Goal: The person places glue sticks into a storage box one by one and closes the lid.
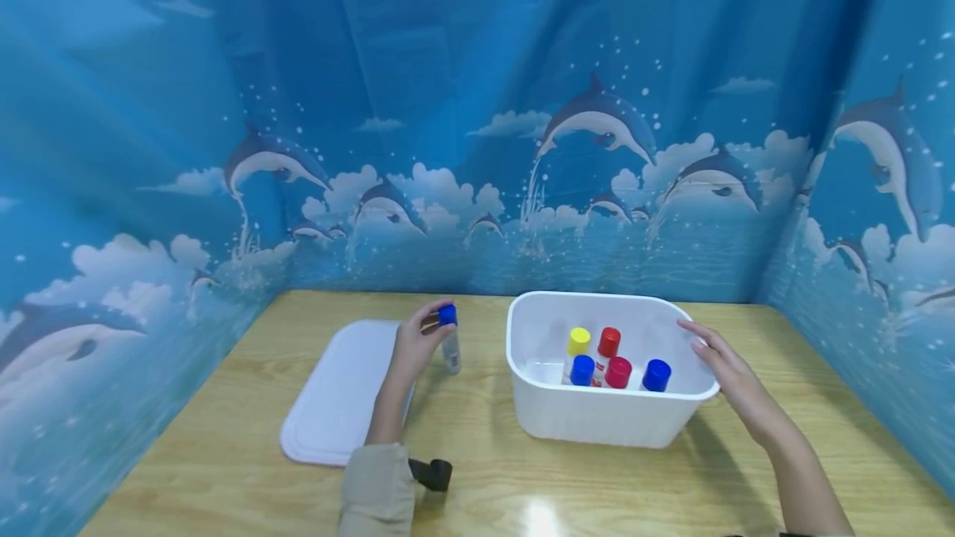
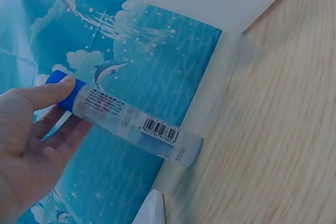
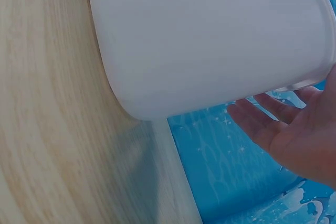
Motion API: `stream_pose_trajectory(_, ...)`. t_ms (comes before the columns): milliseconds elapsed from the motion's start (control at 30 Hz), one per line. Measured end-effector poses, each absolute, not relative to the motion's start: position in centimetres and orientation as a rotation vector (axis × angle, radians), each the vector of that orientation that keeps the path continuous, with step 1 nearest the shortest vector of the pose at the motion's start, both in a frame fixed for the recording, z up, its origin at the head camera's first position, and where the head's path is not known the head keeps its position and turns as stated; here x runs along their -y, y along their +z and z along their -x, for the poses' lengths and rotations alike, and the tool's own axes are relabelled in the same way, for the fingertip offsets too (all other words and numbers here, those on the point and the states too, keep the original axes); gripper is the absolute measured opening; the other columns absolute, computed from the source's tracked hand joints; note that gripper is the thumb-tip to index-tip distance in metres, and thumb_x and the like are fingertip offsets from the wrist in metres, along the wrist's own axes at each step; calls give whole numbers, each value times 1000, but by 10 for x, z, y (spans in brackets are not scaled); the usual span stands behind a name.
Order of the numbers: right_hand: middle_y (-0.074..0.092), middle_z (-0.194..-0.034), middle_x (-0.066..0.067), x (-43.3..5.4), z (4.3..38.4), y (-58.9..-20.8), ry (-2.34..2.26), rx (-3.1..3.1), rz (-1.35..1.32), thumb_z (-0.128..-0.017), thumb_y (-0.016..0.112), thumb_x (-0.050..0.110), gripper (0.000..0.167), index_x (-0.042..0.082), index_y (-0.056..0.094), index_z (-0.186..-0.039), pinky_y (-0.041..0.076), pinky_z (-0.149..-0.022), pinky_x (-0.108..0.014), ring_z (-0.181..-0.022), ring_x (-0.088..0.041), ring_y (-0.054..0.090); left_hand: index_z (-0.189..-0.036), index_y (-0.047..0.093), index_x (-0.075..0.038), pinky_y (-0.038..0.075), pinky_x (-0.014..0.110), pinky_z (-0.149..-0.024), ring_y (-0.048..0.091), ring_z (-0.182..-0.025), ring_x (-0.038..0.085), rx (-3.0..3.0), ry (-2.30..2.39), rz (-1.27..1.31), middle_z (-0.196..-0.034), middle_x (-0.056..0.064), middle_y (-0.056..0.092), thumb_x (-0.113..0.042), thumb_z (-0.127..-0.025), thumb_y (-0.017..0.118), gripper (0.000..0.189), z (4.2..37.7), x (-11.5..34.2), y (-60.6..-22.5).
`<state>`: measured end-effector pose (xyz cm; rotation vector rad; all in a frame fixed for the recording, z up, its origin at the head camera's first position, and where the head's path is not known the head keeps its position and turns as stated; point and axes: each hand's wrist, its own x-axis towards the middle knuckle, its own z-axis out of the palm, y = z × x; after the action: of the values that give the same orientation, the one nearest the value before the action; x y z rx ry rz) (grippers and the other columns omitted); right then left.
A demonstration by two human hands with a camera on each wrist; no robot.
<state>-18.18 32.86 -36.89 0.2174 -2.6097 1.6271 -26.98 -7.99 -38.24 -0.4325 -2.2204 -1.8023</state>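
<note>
In the head view my left hand (image 1: 413,348) pinches a clear glue bottle (image 1: 451,352) by its blue cap, thumb on one side and fingers on the other. The left wrist view shows the bottle's (image 2: 134,121) printed text and barcode; whether its base touches the table cannot be told. At the right end of a white bin (image 1: 589,413), my right hand (image 1: 734,375) touches the rim with extended fingers. Inside the bin stand several capped bottles: a yellow cap (image 1: 579,341), red caps (image 1: 609,342) and blue caps (image 1: 656,374). Their lower parts are hidden by the front wall.
A white lid (image 1: 336,396) lies flat on the wooden table (image 1: 477,454), left of the bin and partly behind my left forearm. A blue dolphin-print curtain (image 1: 448,147) surrounds the table at the back and sides.
</note>
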Motion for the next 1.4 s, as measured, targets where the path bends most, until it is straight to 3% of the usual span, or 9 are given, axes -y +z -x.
stream_pose_trajectory(333,12,-144,-30,-330,178,-369,1610,2607,-224,-101,26,36,55,2,19,-144,39,-86,-52,-121,-47,28,-121,59,-5,48,32,-85,54,-104,31,2151,-1821,482,-118,18,55,-10,-84,66,38,277,72,-381)
stream_pose_trajectory(433,11,-144,-30,-330,179,-369,1619,2603,-229,-101,26,35,55,2,19,-144,38,-87,-54,-122,-47,28,-122,58,-4,47,32,-86,54,-104,30,2120,-1835,515,-118,17,55,-8,-85,66,38,271,67,-370)
stream_pose_trajectory(700,15,-144,-29,-329,182,-370,1600,2603,-230,-102,26,34,53,1,20,-143,43,-82,-40,-120,-43,31,-121,59,-5,47,31,-86,55,-102,25,2034,-1778,608,-116,12,56,-8,-84,66,38,270,62,-359)
stream_pose_trajectory(933,16,-144,-28,-329,182,-370,1594,2605,-222,-102,26,34,53,2,20,-143,43,-80,-36,-118,-37,35,-121,56,2,45,39,-88,55,-102,30,2043,-1732,662,-116,18,55,-3,-86,63,37,248,56,-327)
stream_pose_trajectory(1067,16,-144,-28,-329,181,-370,1593,2604,-223,-102,26,34,53,3,21,-144,42,-80,-36,-115,-25,39,-120,54,5,46,40,-87,56,-100,32,2068,-1670,690,-114,21,56,0,-86,61,35,237,52,-306)
stream_pose_trajectory(1167,16,-144,-27,-329,181,-370,1590,2600,-220,-102,27,34,52,3,21,-143,42,-80,-35,-110,-10,39,-121,55,3,47,40,-86,56,-100,30,2070,-1636,723,-113,19,57,-4,-87,62,36,245,51,-303)
stream_pose_trajectory(1233,16,-144,-27,-329,181,-369,1593,2600,-223,-102,27,34,53,3,21,-143,42,-80,-35,-109,-7,39,-122,56,0,47,41,-86,56,-100,28,2059,-1615,751,-113,17,57,-7,-87,63,36,252,50,-304)
stream_pose_trajectory(1400,16,-144,-27,-329,181,-368,1598,2607,-226,-102,26,34,53,2,20,-143,42,-81,-37,-118,-30,37,-122,58,-5,48,37,-85,56,-99,21,2028,-1549,820,-112,12,58,-14,-87,63,36,264,47,-297)
